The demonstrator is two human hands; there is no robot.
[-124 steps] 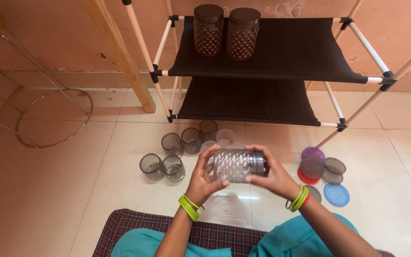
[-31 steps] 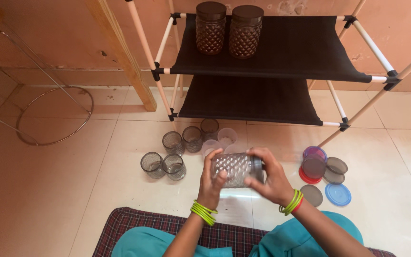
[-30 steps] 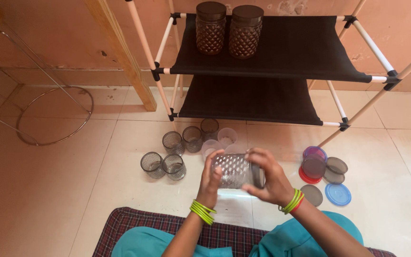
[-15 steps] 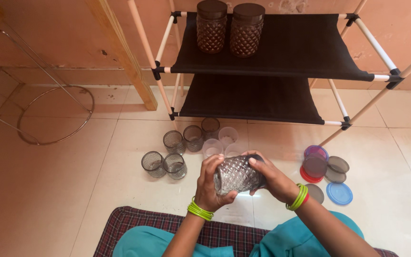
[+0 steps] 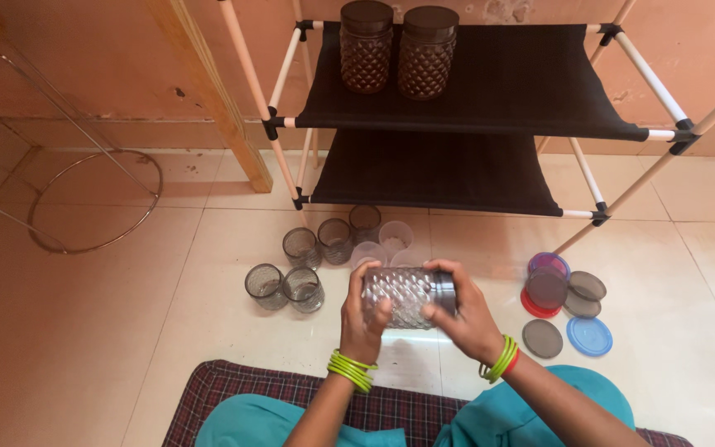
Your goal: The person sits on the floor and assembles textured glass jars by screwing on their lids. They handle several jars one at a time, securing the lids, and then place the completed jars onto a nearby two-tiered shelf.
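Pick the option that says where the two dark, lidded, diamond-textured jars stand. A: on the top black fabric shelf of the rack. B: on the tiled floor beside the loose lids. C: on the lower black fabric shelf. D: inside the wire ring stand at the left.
A: the two dark, lidded, diamond-textured jars stand side by side on the top black fabric shelf, at its rear left.

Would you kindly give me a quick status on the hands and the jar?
Left hand and right hand both gripping the clear jar, held sideways above the floor. Right hand at its dark lid. Nothing in the way; open jars behind.
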